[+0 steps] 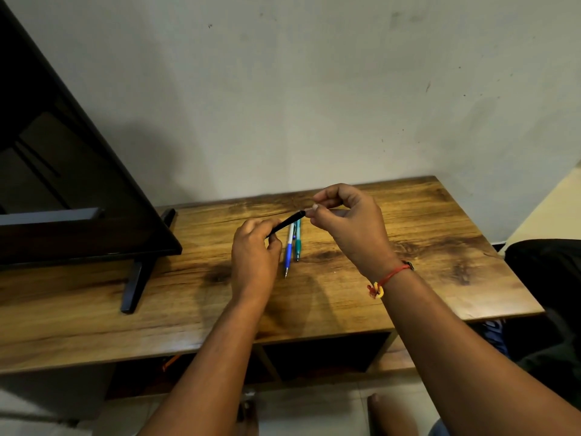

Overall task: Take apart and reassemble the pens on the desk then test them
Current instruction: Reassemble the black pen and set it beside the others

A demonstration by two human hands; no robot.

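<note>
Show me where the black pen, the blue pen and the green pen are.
black pen [288,223]: head view, middle of its barrel.
blue pen [288,254]: head view, blue grip.
green pen [297,245]: head view, green grip.

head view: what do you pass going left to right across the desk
tv leg → left hand → blue pen → green pen → right hand; black pen, held in both hands, overlaps these: left out

Right half of desk [440,272]: open wood, reachable from front & right. Left blocked by tv [78,199]; its foot [138,284] juts toward front edge. Wall [314,105] shuts the back. Mid-desk: 2 pens [289,250] lying below left hand [254,256] & right hand [349,228], black pen [286,224] spanning the gap.
</note>
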